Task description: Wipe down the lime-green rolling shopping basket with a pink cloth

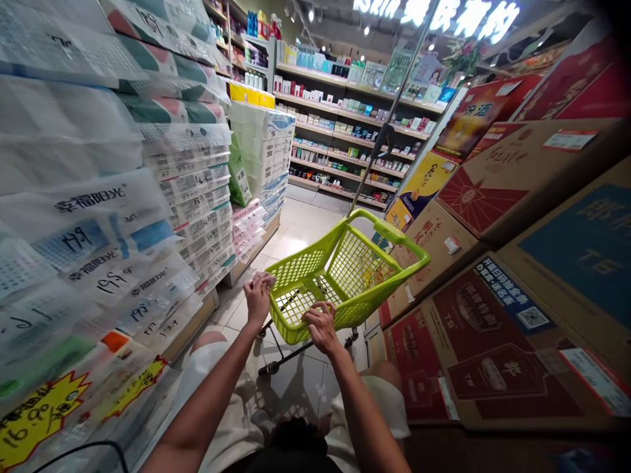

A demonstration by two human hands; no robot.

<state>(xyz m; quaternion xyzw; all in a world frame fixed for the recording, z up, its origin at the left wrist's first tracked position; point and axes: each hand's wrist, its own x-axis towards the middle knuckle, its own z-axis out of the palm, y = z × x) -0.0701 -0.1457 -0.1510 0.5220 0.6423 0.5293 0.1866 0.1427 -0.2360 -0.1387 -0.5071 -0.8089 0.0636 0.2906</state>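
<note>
A lime-green shopping cart (294,334) with a lattice basket stands before me, tilted in the view, its basket bare inside. My left hand (256,303) is closed on a crumpled pale pinkish cloth (265,280), held against the basket's near left corner. Over the near rim curl the fingers of my right hand (321,326), gripping the cart. The cart's handle (394,238) points away from me to the right. Below the basket a dark wheeled frame (276,364) shows partly.
Packaged paper stacks (192,177) rise close on the left. Printed cartons (493,328) are piled close on the right. A grey pole (369,167) stands behind the cart. Shelves of small boxes (345,131) line the back, beyond a tiled floor (310,210).
</note>
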